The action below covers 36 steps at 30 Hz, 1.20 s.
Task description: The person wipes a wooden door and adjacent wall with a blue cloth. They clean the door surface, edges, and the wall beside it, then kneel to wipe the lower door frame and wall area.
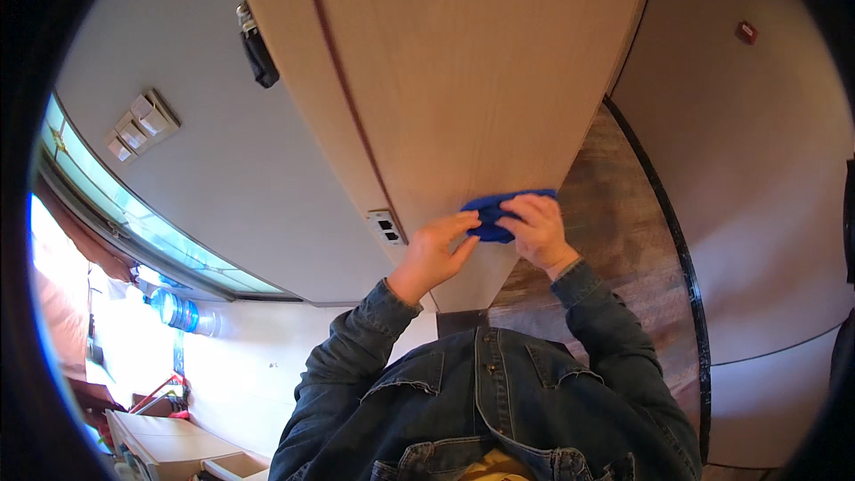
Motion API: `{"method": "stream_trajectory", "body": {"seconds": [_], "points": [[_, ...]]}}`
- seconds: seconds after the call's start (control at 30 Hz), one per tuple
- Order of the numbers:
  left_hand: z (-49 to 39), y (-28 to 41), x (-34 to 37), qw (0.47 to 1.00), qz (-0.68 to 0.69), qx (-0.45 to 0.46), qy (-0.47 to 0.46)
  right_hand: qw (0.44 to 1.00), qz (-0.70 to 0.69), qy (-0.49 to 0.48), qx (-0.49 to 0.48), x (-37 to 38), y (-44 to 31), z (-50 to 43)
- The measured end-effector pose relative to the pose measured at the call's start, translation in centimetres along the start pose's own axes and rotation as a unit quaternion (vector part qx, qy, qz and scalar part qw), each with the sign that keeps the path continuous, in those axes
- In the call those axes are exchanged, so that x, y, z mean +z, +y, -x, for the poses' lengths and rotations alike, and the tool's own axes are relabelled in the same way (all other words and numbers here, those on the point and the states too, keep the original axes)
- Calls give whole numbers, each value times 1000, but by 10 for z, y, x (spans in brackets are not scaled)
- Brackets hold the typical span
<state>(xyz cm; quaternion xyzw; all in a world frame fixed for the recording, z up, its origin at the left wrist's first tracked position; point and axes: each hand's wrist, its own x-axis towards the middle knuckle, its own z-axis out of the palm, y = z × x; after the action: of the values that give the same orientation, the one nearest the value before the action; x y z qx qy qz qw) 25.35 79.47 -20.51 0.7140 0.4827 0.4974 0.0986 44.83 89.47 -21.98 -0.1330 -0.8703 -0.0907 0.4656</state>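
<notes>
A crumpled blue cloth (493,219) lies against the lower part of a light wood-finish panel (454,93) in front of me. My right hand (540,230) has its bent fingers on the cloth's right side. At the cloth's left end, my left hand (437,247) has its thumb and fingertips around the edge. The cloth's underside and its contact with the panel are partly hidden by my fingers. A two-port wall socket (386,227) sits just left of my left hand.
Light switches (141,123) are on the grey wall at left. A black pouch (259,57) hangs at the panel's left edge. Wood-look floor (608,214) runs down the right, bordered by a dark skirting strip (685,267). A large water bottle (175,310) and a drawer unit (174,437) are lower left.
</notes>
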Motion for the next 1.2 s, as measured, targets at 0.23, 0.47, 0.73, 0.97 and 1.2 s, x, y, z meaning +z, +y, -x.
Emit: {"method": "stream_trajectory", "body": {"seconds": [0.23, 0.47, 0.73, 0.97, 1.2], "points": [[-93, 94, -6, 949, -143, 212, 185, 972, 21, 228, -54, -101, 70, -145], [-142, 107, -3, 853, -281, 286, 334, 963, -96, 248, -55, -90, 77, -150], [-147, 58, 22, 859, -250, 289, 340, 968, -230, 91, -38, -30, 70, 2], [-153, 51, 32, 802, -384, 276, 366, 828, -488, 225, 158, -61, 103, -87], [-151, 51, 32, 797, -407, 249, 371, 721, -646, 229, 100, -16, 141, -118]]}}
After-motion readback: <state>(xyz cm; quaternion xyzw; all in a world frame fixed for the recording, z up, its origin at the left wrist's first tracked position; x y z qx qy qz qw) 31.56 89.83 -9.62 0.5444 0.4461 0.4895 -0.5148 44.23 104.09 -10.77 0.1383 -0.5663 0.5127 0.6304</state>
